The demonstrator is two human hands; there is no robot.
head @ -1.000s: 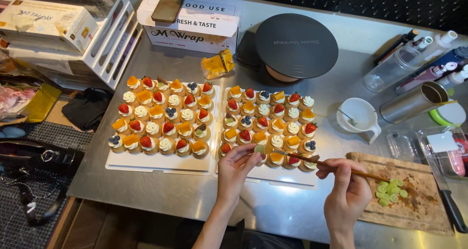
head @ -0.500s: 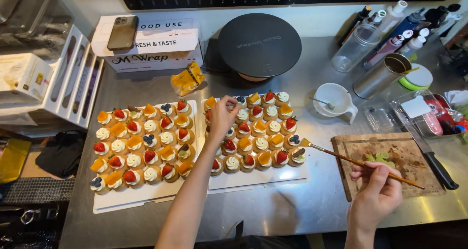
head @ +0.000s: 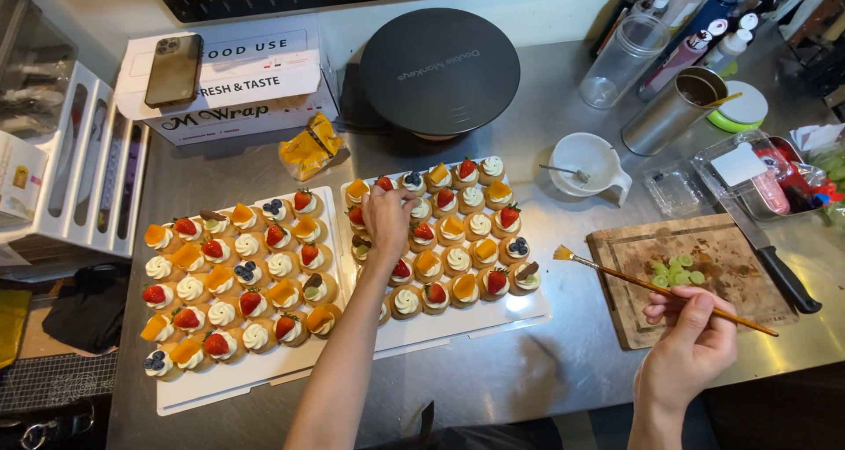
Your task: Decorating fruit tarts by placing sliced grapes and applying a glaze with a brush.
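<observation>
A white rectangular tray of small round cream-topped tartlets (head: 458, 256), garnished with strawberry, orange fruit and blueberries, lies flat at the centre of the frame on the steel counter. A slender wooden-handled pastry brush with an orange tip (head: 651, 284) sits at lower right, slanting across the cutting board's near-left corner, tip just beside the tray's right edge.

Left hand (head: 387, 221) outstretched, right hand (head: 691, 349) curled.

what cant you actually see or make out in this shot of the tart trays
- Head view: tarts under the left hand and forearm on the right tray are covered.
- Whether the left fingertips grip a tart: hidden by the hand itself.
- Contents of the metal cup: too dark.
- Bottles at the top right: cut off by the edge.
</observation>
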